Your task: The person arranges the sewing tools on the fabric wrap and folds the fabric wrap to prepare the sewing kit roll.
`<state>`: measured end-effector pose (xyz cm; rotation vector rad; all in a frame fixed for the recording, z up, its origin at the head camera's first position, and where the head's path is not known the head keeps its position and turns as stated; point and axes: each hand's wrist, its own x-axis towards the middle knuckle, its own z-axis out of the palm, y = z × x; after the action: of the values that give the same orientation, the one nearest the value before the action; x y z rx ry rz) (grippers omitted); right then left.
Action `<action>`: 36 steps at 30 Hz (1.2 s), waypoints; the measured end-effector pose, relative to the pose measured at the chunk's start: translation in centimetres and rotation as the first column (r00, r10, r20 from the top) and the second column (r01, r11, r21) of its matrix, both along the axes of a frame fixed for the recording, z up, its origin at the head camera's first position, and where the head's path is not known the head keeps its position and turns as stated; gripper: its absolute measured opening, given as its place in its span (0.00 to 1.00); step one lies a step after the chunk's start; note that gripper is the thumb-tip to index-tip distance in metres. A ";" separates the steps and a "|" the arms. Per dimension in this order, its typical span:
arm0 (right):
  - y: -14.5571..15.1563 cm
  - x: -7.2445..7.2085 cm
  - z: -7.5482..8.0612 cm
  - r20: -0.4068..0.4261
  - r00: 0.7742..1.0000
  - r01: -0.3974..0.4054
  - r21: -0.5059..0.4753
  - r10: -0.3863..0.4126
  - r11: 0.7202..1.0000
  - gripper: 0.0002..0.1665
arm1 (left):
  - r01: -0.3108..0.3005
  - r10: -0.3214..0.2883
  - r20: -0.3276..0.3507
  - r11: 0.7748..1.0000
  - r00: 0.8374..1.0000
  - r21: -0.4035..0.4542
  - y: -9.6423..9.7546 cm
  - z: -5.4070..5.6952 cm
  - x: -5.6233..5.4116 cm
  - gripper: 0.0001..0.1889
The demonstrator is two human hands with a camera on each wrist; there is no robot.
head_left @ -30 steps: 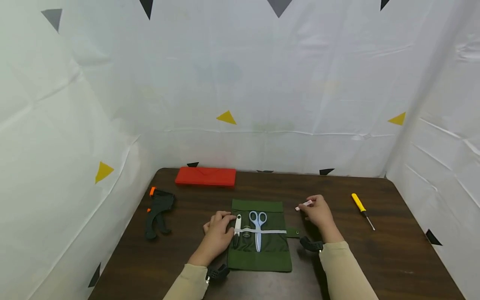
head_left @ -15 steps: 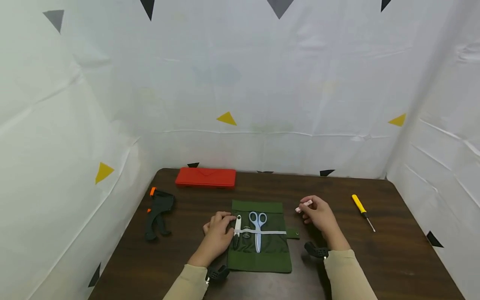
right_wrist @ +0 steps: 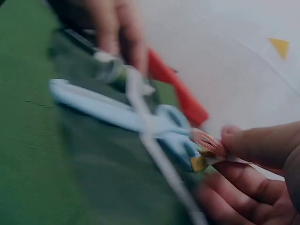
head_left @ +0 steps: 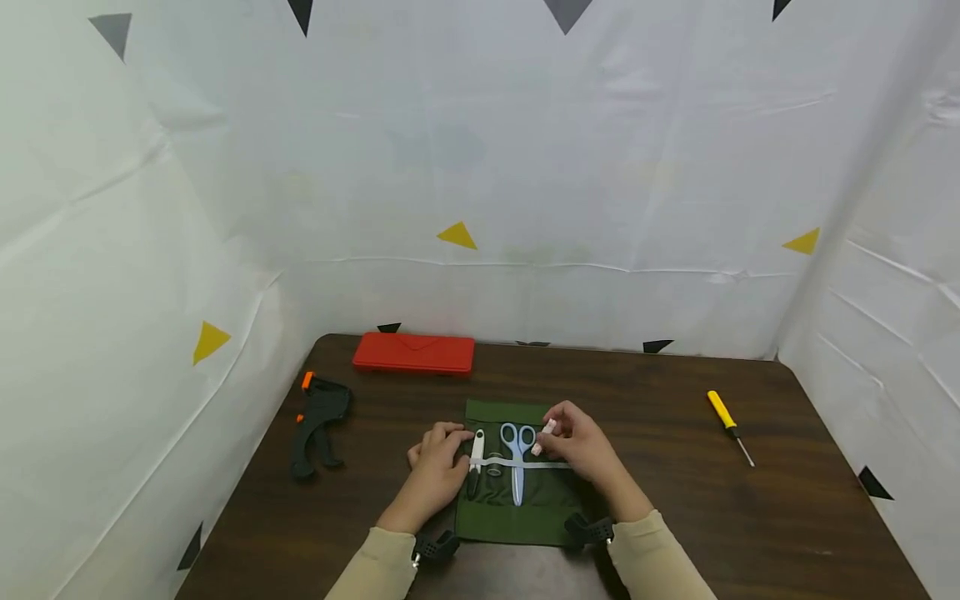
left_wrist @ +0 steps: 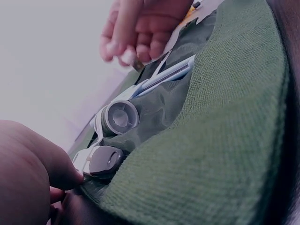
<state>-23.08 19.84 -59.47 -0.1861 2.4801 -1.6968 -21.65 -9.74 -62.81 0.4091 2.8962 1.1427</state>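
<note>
The right hand [head_left: 583, 446] pinches a small looped bundle of pale pink thread [right_wrist: 209, 142], a gold-coloured wrap at its end, just beside the handles of the light-blue scissors [head_left: 517, 479] on the green cloth [head_left: 517, 525]. The left hand [head_left: 435, 475], fingers relaxed, touches the cloth's left edge.

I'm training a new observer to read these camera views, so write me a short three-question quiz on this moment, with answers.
1. Multiple choice: what do the fingers of the right hand pinch?
A) a red case
B) a pink thread bundle
C) a clamp

2. True or false: the white strap passes over the blue scissors.

3. Fill in the blank: the yellow-handled screwdriver lies to the person's ____ of the green roll.

Key: 1. B; 2. True; 3. right
</note>
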 end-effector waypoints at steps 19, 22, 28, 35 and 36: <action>-1.2 0.2 -1.0 0.013 0.998 0.054 0.170 -0.057 0.984 0.15 | 0.005 -0.005 -0.001 1.000 1.000 0.012 0.0 0.0 0.1 0.19; -1.3 0.1 -0.9 0.000 0.998 0.058 0.190 -0.059 0.980 0.16 | 0.003 -0.003 0.003 1.000 1.000 0.011 0.0 0.1 0.1 0.19; -1.3 0.0 -0.7 -0.017 1.000 0.029 0.225 -0.026 0.974 0.17 | 0.008 -0.008 0.002 1.000 1.000 0.015 0.0 0.3 0.3 0.19; -1.0 -0.1 -0.3 0.012 0.999 -0.049 0.228 0.048 0.972 0.22 | 0.010 -0.010 0.004 1.000 1.000 0.019 0.0 0.5 0.3 0.19; -0.9 -0.2 -0.4 0.012 0.998 -0.057 0.226 0.055 0.972 0.23 | 0.007 -0.008 0.009 1.000 1.000 0.017 0.0 0.5 0.2 0.19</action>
<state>-23.25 18.90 -59.83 -0.2244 2.6121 -1.3770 -21.43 -9.72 -62.31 0.4138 2.8770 1.1653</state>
